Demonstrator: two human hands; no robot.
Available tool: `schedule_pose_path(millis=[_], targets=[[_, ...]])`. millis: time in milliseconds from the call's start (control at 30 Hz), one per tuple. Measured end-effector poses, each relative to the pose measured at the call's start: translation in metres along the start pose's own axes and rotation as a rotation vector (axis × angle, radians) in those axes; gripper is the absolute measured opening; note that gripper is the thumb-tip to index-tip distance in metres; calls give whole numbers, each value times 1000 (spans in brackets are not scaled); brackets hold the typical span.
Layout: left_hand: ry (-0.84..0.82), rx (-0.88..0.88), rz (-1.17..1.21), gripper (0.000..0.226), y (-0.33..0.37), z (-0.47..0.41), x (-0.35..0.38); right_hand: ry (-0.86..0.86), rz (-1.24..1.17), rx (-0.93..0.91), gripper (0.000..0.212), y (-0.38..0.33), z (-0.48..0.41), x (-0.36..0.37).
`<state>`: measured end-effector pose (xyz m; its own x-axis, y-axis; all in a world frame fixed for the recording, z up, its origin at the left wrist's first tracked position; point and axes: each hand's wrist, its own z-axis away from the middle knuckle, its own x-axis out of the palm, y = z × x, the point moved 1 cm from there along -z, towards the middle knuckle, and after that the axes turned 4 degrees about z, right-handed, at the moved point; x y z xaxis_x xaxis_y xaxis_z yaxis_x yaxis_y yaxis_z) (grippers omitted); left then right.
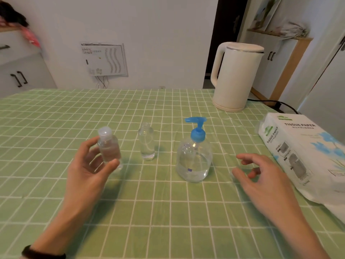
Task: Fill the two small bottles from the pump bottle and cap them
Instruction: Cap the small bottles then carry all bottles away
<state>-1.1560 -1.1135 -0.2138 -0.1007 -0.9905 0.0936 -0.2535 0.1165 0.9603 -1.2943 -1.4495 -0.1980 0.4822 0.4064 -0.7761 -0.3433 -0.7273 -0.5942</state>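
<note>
A small clear bottle (109,146) with a translucent flip cap stands upright left of centre on the green checked tablecloth (149,202). My left hand (89,165) holds it, thumb across its lower front and fingers behind it. A second small clear bottle (146,144) stands alone in the middle, with no cap visible on its neck. The pump bottle (194,159), clear with a blue pump head, stands right of it and is partly full of clear liquid. My right hand (261,180) hovers to the right of the pump bottle with fingers loosely spread, holding nothing.
A cream electric kettle (235,75) stands at the back right, its black cord trailing off the table edge. A white tissue paper pack (306,157) lies along the right edge. White cabinets and a wall are behind the table.
</note>
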Motion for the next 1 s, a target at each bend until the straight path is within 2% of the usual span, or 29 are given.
schedule_pose_path(millis=[100,333,533,600,667,733,767,833,1000], targets=[[18,-37,-87,56,-5,-4,-8,-82,65,-14,47,1,0,5],[30,-74,-190,54,-5,-7,-10,-122,56,-7,37,2,1,9],[35,-54,-222,69,-2,-7,-6,-122,61,-14,28,8,-2,11],[73,51,-288,74,4,-4,-2,-116,57,-23,25,10,-4,12],[141,301,-433,74,16,-1,5,-107,45,-34,23,12,-4,12],[120,509,-482,74,28,3,21,-94,47,-43,20,15,-5,13],[70,536,-469,75,32,5,32,-92,51,-45,18,16,-5,13],[-23,494,-482,80,32,6,56,-90,57,-45,16,17,-6,14],[-165,197,-620,97,16,-3,88,-46,39,-50,10,16,-5,13]])
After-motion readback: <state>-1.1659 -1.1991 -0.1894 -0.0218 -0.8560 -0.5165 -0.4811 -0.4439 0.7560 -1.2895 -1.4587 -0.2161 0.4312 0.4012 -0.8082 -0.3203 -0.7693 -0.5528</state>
